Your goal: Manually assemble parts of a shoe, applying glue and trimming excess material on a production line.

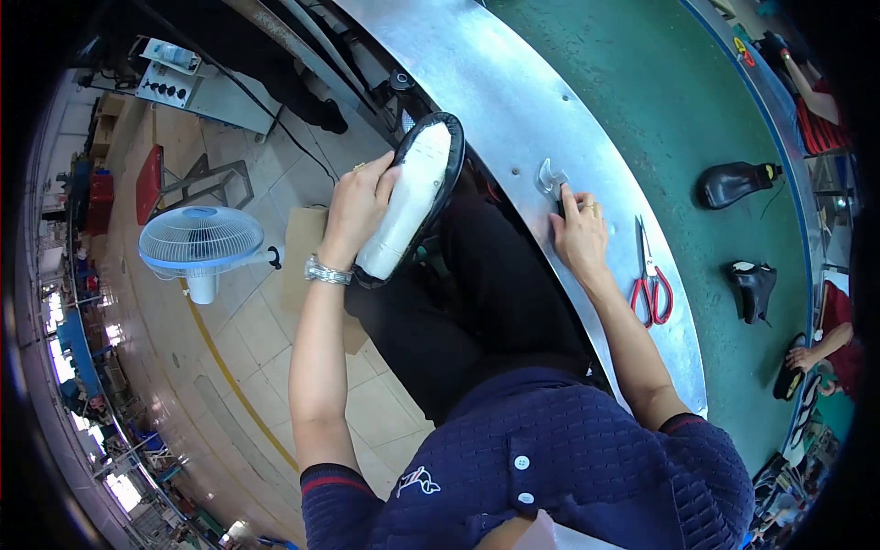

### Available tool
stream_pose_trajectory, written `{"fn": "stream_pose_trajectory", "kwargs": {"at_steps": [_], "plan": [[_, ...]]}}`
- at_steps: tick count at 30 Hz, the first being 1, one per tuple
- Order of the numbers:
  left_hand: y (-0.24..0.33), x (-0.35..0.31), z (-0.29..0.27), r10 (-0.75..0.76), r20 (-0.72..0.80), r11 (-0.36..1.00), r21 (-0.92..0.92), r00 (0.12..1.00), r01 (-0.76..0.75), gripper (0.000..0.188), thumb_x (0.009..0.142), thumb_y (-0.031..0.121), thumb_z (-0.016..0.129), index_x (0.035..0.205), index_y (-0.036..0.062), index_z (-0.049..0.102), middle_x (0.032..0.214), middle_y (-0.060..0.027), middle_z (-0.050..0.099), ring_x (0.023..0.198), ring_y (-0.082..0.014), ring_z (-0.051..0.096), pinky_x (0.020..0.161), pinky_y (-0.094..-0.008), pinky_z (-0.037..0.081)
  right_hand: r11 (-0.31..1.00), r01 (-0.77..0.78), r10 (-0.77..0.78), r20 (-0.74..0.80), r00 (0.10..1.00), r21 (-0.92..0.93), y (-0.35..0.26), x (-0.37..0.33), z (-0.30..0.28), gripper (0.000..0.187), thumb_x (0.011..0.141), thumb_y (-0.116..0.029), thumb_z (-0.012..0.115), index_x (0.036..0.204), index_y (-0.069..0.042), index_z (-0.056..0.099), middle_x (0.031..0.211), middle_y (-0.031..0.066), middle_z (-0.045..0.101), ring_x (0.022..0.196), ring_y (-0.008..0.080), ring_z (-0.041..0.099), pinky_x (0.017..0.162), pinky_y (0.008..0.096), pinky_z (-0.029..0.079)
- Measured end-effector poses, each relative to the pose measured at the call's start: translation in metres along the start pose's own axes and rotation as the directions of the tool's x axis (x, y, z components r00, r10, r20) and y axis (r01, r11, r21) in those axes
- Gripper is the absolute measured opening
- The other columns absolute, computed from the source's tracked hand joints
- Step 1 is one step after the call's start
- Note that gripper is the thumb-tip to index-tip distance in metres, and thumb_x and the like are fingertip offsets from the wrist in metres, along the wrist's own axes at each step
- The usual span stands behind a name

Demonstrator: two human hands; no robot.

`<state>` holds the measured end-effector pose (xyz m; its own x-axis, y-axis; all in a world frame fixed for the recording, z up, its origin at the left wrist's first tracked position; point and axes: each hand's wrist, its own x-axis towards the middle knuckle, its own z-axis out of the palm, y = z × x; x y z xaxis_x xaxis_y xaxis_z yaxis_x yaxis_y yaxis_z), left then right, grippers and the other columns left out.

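Observation:
My left hand (360, 203) grips a black shoe upper on its last (451, 174), held over my lap with its white underside (408, 202) turned up toward me. The thumb presses on that pale underside and the other fingers go behind it, partly hidden. On the metal bench at my right, my right hand (581, 229) has its fingers and thumb around the short dark handle of a hook-ended metal tool (548, 176). The curved shiny end of this tool points away from me. Beside my right forearm lie scissors with red handles (653, 291), blades pointing away.
The curved metal bench (477, 64) borders a green conveyor surface (632, 82) bearing a black shoe (733, 183) and another dark shoe piece (753, 291). Co-workers' arms (830, 344) show at the far right. A fan (203, 240) and a red-seated stool (151, 183) stand at left.

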<state>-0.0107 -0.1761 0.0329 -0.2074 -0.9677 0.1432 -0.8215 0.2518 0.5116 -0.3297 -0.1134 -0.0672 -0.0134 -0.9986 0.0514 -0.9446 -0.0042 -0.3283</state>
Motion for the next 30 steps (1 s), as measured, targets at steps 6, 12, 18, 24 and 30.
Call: {"fn": "stream_pose_trajectory", "kwargs": {"at_steps": [6,12,18,24,30], "plan": [[0.011,0.002,0.031,-0.126,-0.177,0.972,0.177,0.976,0.158,0.02,0.096,0.018,0.05,0.091,0.0014,0.06,0.078,-0.0192,0.065,0.074,-0.038,0.064,0.067,-0.0465,0.048,0.843,-0.213,0.109,0.23,0.967,0.495,0.032,0.025,-0.009,0.046,0.088,-0.016,0.061,0.13,-0.001,0.052,0.098,0.0118,0.059,0.09,0.0239,0.057,0.082,0.0358,0.045],[0.009,0.011,0.009,-0.471,0.095,0.861,-0.166,0.877,0.48,0.035,0.091,0.03,0.061,0.112,0.0029,0.065,0.08,-0.0195,0.068,0.078,-0.0283,0.069,0.069,-0.0383,0.05,0.751,-0.36,-0.119,0.651,0.75,0.553,-0.044,0.066,-0.122,0.055,0.091,-0.013,0.059,0.143,-0.007,0.041,0.099,0.005,0.065,0.086,0.0119,0.057,0.08,0.0258,0.044],[0.058,-0.036,0.006,-0.253,0.188,0.936,-0.201,0.949,0.289,0.115,0.064,0.035,0.086,0.142,-0.0159,0.018,0.132,-0.0336,0.046,0.126,-0.0405,0.046,0.106,-0.0396,0.037,0.823,0.211,-0.555,0.67,0.492,0.527,-0.109,0.112,-0.119,0.062,0.091,-0.016,0.062,0.145,-0.004,0.035,0.109,0.0167,0.064,0.099,0.0242,0.061,0.087,0.0353,0.047],[0.077,-0.054,0.049,-0.324,-0.194,0.946,-0.032,0.926,0.324,0.112,0.065,0.008,0.083,0.149,-0.0056,0.01,0.127,-0.0258,0.051,0.122,-0.0357,0.048,0.11,-0.0415,0.029,0.892,0.259,-0.446,0.811,0.379,0.369,-0.155,0.117,-0.129,0.058,0.093,-0.015,0.057,0.144,-0.003,0.032,0.087,0.0187,0.067,0.074,0.0298,0.065,0.073,0.0413,0.05],[0.083,-0.059,0.065,-0.243,-0.318,0.967,-0.003,0.916,0.255,0.09,0.06,0.005,0.083,0.139,-0.0023,0.039,0.129,-0.0178,0.055,0.124,-0.0292,0.049,0.108,-0.0406,0.036,0.773,0.459,-0.628,0.421,0.654,0.439,-0.101,0.06,-0.094,0.053,0.095,-0.015,0.055,0.142,-0.006,0.034,0.076,0.0286,0.062,0.065,0.0418,0.063,0.06,0.048,0.049]]}}
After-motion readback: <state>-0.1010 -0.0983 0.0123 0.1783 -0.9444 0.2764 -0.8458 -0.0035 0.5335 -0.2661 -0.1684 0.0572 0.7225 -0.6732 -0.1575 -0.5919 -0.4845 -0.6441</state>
